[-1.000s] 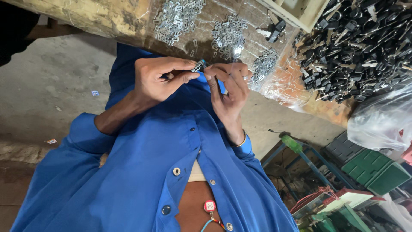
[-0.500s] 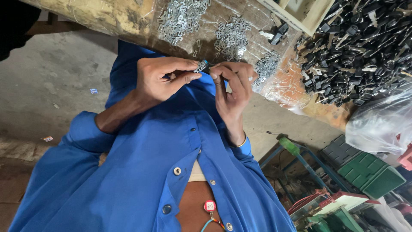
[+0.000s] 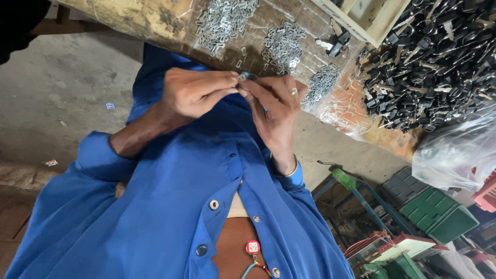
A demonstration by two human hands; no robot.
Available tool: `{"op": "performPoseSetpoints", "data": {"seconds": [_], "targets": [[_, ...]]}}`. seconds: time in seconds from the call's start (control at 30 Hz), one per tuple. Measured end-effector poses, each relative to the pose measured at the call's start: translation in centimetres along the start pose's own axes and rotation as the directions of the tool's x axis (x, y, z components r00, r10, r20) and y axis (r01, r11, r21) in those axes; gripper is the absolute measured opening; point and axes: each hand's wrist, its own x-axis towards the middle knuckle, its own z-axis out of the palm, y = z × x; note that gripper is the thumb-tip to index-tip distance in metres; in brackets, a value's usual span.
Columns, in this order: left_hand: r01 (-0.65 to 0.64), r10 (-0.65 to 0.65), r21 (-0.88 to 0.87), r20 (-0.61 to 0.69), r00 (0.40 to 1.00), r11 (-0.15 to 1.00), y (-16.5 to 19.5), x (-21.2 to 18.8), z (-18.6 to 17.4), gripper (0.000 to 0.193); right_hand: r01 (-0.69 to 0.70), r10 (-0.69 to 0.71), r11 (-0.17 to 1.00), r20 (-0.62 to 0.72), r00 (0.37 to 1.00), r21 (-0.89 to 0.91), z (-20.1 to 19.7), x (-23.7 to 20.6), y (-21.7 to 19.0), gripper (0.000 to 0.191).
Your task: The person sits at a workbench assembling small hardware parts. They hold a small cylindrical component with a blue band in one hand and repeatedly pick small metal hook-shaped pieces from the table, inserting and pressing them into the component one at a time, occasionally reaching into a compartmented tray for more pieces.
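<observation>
Silvery metal, very small, shows where the two hands meet: a small metal piece (image 3: pixel 243 76) is pinched at chest height, just in front of the edge of the desk (image 3: pixel 155 18). The left hand (image 3: pixel 194 93) has its fingertips pressed together on the piece from the left, thumb underneath and the other fingers curled over it. The right hand (image 3: pixel 276 111) meets it from the other side, its grip also closed on the same piece; which fingertip actually touches the metal is hard to tell, since the piece is nearly hidden between them. A ring (image 3: pixel 293 91) sits on one finger of the right hand and a thin bangle (image 3: pixel 290 171) circles its wrist. Both arms wear the sleeves of a blue shirt (image 3: pixel 170 206), open low down, with a small red tag on a cord (image 3: pixel 252 247) hanging in the opening.

Just past the hands, the desk is covered by clear plastic sheet, and on it lie several loose heaps of small silver clips (image 3: pixel 281 46), one heap close above the fingers. Further to the right a large pile of dark keys (image 3: pixel 439 57) spreads across the desk. A clear plastic bag (image 3: pixel 454 155) bulges near that pile. Lower right, well apart from the hands, stand green crates (image 3: pixel 439 214). To the left lies bare concrete floor (image 3: pixel 57 93).
</observation>
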Motion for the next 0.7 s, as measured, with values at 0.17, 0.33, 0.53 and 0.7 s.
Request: {"op": "performPoseSetpoints", "data": {"seconds": [0.17, 0.33, 0.53, 0.7], "targets": [[0.210, -0.222, -0.155, -0.070, 0.972, 0.965, 0.4, -1.0, -2.8, 0.016, 0.151, -0.175, 0.960, -0.083, 0.981, -0.234, 0.4, 1.1, -1.7, 0.036], [0.262, -0.304, -0.326, -0.082, 0.949, 0.908, 0.3, -1.0, -2.9, 0.019, 0.186, -0.197, 0.968, -0.053, 0.979, -0.170, 1.2, 0.9, -1.5, 0.025], [0.173, -0.181, -0.147, -0.049, 0.982, 0.974, -0.1, -0.5, -1.9, 0.023, 0.013, 0.010, 0.987, -0.141, 0.990, 0.159, 2.4, -0.6, -1.3, 0.018], [0.071, -0.074, -0.119, -0.023, 0.997, 0.990, -0.6, -1.2, -2.2, 0.021, -0.002, 0.037, 0.975, -0.154, 0.987, 0.221, 4.0, -1.4, -2.1, 0.016]]}}
